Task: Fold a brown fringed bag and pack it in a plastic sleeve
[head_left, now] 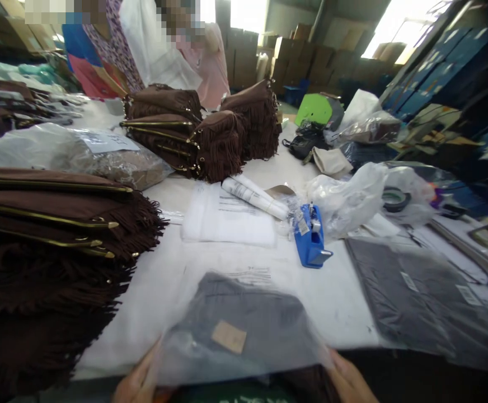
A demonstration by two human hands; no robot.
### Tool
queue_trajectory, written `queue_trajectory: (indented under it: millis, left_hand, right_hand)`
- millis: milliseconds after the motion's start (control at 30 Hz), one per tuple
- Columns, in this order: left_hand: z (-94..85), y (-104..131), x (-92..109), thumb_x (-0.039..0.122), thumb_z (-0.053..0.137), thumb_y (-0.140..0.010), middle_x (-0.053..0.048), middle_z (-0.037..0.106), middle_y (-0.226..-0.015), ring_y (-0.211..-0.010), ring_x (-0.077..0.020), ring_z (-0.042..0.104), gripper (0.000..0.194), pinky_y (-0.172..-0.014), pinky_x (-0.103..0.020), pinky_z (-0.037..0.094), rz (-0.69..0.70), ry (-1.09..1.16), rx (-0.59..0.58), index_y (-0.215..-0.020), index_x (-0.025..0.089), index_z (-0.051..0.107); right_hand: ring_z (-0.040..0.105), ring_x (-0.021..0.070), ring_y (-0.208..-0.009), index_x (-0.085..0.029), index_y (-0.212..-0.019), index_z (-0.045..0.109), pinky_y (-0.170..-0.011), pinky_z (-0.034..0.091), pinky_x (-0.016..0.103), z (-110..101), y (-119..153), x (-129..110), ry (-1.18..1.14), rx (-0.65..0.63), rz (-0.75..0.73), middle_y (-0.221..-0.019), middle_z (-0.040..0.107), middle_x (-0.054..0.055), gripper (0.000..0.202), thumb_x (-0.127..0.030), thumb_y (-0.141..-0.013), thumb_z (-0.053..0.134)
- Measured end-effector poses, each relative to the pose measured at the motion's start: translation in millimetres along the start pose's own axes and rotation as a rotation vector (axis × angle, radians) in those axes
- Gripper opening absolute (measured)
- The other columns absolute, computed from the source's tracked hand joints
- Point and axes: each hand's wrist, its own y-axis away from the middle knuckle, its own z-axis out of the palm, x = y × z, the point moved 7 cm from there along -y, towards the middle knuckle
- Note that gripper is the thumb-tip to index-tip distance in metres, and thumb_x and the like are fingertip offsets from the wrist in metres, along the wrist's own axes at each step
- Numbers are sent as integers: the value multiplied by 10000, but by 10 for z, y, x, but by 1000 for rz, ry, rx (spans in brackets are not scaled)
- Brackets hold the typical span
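A clear plastic bag (pixel 244 324) with a dark grey item and a small brown tag inside lies at the near table edge. My left hand (pixel 137 378) grips its lower left corner. My right hand (pixel 348 380) grips its lower right corner. Both hands are partly cut off by the bottom of the frame. Just beyond the bag stands a blue tape dispenser (pixel 310 236), beside a stack of flat white plastic bags (pixel 227 215) with printed text.
Brown fringed bags are stacked at the left (pixel 46 235) and at the table's middle back (pixel 210 131). A grey packed bag (pixel 420 296) lies right. Crumpled plastic (pixel 353 196) and a tape roll (pixel 393 197) sit behind. Two people (pixel 151 50) stand at the far end, with cardboard boxes beyond.
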Motion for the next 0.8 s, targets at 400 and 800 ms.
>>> queue_trajectory:
  millis: [400, 800]
  left_hand:
    - [-1225, -679, 2253, 285, 492, -774, -39, 731, -737, -691, -217, 705, 542, -669, -334, 590, 192, 460, 282, -1305, 174, 508]
    - [-62, -105, -151, 357, 303, -887, -12, 720, -686, -643, -225, 699, 545, -623, -303, 589, 9, -109, -100, -1421, 253, 334]
  right_hand:
    - [628, 194, -441, -132, -1295, 511, -366, 446, 222, -750, -564, -2319, -223, 95, -292, -588, 690, 92, 568, -240, -742, 440]
    - [632, 172, -518, -187, -1373, 404, -491, 488, 279, 118, -431, -263, -51, -61, -90, -660, 674, 26, 543, -335, -859, 309]
